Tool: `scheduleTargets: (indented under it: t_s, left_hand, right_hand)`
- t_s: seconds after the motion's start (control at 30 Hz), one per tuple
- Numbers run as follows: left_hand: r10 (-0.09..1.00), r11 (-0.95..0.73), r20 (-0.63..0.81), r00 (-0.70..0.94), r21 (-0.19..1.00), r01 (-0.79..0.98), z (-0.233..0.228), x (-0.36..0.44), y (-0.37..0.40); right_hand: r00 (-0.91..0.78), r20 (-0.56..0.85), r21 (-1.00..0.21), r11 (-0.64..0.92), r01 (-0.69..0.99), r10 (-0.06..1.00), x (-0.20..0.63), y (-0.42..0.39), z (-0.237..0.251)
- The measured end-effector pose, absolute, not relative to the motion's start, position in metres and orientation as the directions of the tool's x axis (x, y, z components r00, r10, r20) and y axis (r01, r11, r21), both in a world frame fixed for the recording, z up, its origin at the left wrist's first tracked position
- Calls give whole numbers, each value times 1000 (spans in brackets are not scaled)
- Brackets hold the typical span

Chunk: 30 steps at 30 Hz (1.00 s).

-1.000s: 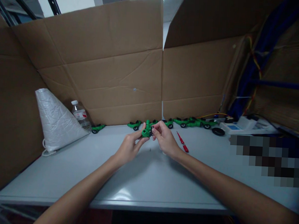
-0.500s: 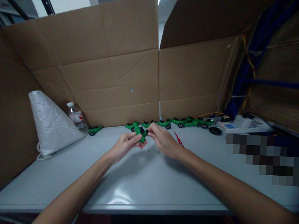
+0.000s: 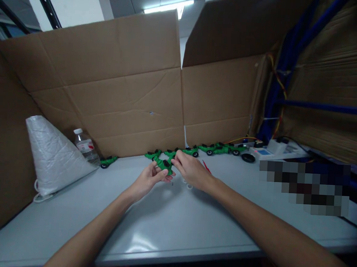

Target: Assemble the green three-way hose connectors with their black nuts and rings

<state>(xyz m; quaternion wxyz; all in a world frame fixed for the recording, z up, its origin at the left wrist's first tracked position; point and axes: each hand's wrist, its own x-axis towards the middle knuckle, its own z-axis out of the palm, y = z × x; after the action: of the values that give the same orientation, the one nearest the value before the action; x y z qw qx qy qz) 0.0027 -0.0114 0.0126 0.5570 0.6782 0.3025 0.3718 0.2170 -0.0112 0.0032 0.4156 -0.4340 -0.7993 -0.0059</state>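
Observation:
Over the middle of the table, my left hand [image 3: 149,179] grips a green toy car [image 3: 164,164] with black parts, thumb on top and fingers beneath. My right hand [image 3: 189,168] is closed in a pinch at the car's right end. Its fingertips touch the car there, and whatever small part they hold is hidden. Behind both hands, more green toy cars [image 3: 216,149] with black wheels stand in a row along the cardboard. A red screwdriver-like tool [image 3: 206,167] lies just beyond my right wrist. Small pale rings [image 3: 189,186] lie on the table below my right hand.
Cardboard walls [image 3: 123,102] enclose the back and sides of the white table [image 3: 149,227]. At left are a silvery cone-shaped bag [image 3: 56,159], a water bottle [image 3: 86,146] and another green car [image 3: 108,162]. A power strip [image 3: 273,150] and black ring [image 3: 248,158] are at right.
The held car has turned, its left end now tilted up and leftward. My right hand stays pinched at its right end. The whole view has shifted slightly.

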Motion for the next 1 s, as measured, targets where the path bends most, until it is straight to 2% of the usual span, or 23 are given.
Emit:
scheduleTargets:
  t_s: [0.17, 0.27, 0.37, 0.5, 0.67, 0.8, 1.0]
  left_hand:
    - [803, -202, 163, 574, 979, 4, 11, 0, -9]
    - [790, -230, 163, 591, 972, 39, 11, -1, -6]
    - [792, -328, 204, 576, 937, 120, 10, 0, -5]
    - [781, -444, 261, 567, 871, 211, 9, 0, -9]
    - [767, -536, 316, 559, 795, 286, 8, -1, -14]
    - [777, -560, 322, 540, 745, 362, 8, -1, -16]
    - [781, -568, 331, 530, 728, 383, 12, 1, -21]
  right_hand:
    - [-441, 683, -96, 670, 737, 583, 218, -8, -5]
    - [-476, 663, -31, 656, 754, 578, 218, -7, -6]
    - [-475, 629, -23, 625, 781, 616, 216, -11, 0]
    - [-441, 574, -72, 579, 812, 690, 210, -21, 10]
    - [-317, 534, -235, 498, 835, 784, 204, -30, 15]
    - [-237, 534, -371, 477, 797, 812, 201, -30, 11]
    - [-125, 511, -537, 430, 726, 850, 197, -27, 3]
